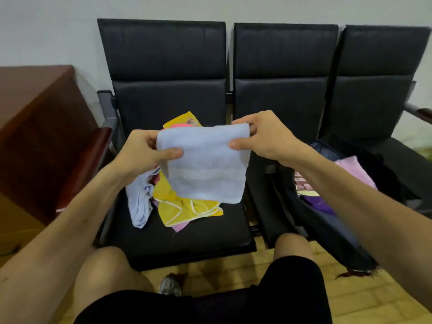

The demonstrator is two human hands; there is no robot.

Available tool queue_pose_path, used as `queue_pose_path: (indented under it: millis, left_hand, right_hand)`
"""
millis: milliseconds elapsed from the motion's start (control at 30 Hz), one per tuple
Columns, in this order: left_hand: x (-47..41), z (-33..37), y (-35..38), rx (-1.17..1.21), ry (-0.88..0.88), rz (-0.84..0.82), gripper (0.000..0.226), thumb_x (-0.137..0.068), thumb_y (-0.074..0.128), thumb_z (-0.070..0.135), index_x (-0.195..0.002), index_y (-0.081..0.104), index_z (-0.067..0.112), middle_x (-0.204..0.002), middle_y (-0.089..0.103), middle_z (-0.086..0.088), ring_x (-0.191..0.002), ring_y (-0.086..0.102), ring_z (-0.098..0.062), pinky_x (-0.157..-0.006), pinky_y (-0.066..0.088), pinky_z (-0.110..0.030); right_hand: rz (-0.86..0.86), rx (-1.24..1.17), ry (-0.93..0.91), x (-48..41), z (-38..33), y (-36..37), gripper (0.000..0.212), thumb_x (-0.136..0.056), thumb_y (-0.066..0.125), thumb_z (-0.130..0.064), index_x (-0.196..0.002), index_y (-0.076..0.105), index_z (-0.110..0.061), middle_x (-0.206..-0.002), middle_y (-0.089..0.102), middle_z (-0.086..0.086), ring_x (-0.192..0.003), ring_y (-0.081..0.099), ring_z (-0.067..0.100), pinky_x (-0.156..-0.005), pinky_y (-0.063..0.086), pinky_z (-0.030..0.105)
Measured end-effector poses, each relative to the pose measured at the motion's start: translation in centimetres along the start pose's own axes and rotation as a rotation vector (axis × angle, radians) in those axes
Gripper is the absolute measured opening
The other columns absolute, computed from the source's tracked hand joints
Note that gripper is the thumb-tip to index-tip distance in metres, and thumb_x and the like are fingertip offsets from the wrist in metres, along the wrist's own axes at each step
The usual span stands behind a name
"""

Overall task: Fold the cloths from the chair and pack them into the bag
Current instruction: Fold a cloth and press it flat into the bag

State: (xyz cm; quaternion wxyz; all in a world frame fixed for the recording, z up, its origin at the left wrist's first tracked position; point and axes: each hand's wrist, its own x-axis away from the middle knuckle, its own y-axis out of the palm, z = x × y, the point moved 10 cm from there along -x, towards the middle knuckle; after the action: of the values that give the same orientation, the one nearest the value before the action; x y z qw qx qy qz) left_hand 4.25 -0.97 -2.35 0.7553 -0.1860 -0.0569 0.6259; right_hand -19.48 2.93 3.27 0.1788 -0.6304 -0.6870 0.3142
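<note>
The black chair seat (187, 237) at lower centre has a loose heap on it, a yellow cloth (187, 211) with a pale blue cloth (140, 206) crumpled at its left (bit of pink poking out underneath too), and the open dark bag (336, 230) sits on the next seat to the right.

seat front (187, 239) bare, cloth pile (184, 210) behind (heaped)

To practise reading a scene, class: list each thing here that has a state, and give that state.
Light blue cloth: held up, hanging, top corners pinched.
Left hand: pinches the cloth's left corner.
Right hand: pinches its right corner.
Cloth pile: crumpled, unfolded, on the chair.
Bag: open, pink cloth inside.
</note>
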Motion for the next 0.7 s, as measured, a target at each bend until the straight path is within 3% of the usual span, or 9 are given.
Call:
queue_pose_path:
  millis: [133, 300, 400, 533, 633, 700]
  left_hand:
    - [-0.1, 0.7, -1.0, 0.094, -0.009, 0.087, 0.033, -0.062, 0.085, 0.022, -0.093, 0.076, 0.020, -0.089, 0.078, 0.004, -0.085, 0.075, -0.016, -0.072, 0.061, -0.029]
    - [0.6, 1.4, -1.3, 0.253, -0.028, 0.143, 0.033, -0.062, 0.083, 0.026, -0.093, 0.075, 0.017, -0.090, 0.078, -0.001, -0.078, 0.074, -0.014, -0.059, 0.056, -0.021]
    - [1.2, 1.6, -1.0, 0.317, -0.037, 0.154, 0.032, -0.065, 0.081, 0.025, -0.095, 0.075, 0.018, -0.093, 0.078, -0.001, -0.085, 0.075, -0.016, -0.064, 0.057, -0.023]
    - [2.4, 2.1, -0.5, 0.331, 0.014, 0.203, 0.025, -0.065, 0.083, 0.029, -0.088, 0.078, 0.021, -0.097, 0.077, -0.007, -0.093, 0.073, -0.026, -0.077, 0.058, -0.036]
    - [3.1, 2.8, -0.1, 0.316, 0.070, 0.245, 0.029, -0.072, 0.082, 0.020, -0.099, 0.075, 0.013, -0.104, 0.075, -0.010, -0.092, 0.072, -0.020, -0.068, 0.057, -0.024]
    - [3.4, 3.3, 0.1, 0.321, 0.097, 0.266, 0.034, -0.077, 0.079, 0.013, -0.110, 0.072, 0.012, -0.110, 0.073, -0.006, -0.095, 0.071, -0.013, -0.071, 0.057, -0.020]
  right_hand:
    - [0.052, 0.025, 0.031, -0.6, -0.6, -0.9, 0.036, -0.082, 0.079, -0.016, -0.116, 0.071, -0.011, -0.105, 0.073, 0.001, -0.094, 0.069, 0.014, -0.087, 0.058, 0.034]
    - [0.085, 0.170, -0.014, -0.1, -1.4, -1.5, 0.025, -0.083, 0.079, -0.024, -0.104, 0.075, -0.010, -0.095, 0.073, 0.002, -0.083, 0.068, 0.013, -0.078, 0.060, 0.036]
    - [0.046, 0.173, -0.013, 0.2, -1.2, -1.5, 0.024, -0.086, 0.076, -0.025, -0.103, 0.074, -0.009, -0.094, 0.074, 0.005, -0.084, 0.070, 0.017, -0.079, 0.060, 0.042]
    - [0.009, 0.135, 0.002, 0.5, -0.5, -1.8, 0.018, -0.091, 0.070, -0.024, -0.105, 0.072, -0.012, -0.097, 0.071, 0.001, -0.088, 0.069, 0.016, -0.080, 0.061, 0.042]
    - [-0.011, 0.090, 0.036, 0.8, 0.0, -2.1, 0.016, -0.097, 0.062, -0.023, -0.104, 0.071, -0.012, -0.097, 0.070, 0.002, -0.088, 0.070, 0.017, -0.076, 0.062, 0.035]
    - [-0.041, 0.049, 0.040, 1.0, 0.1, -2.1, 0.021, -0.100, 0.057, -0.025, -0.104, 0.071, -0.010, -0.098, 0.070, 0.004, -0.089, 0.070, 0.018, -0.072, 0.062, 0.028]
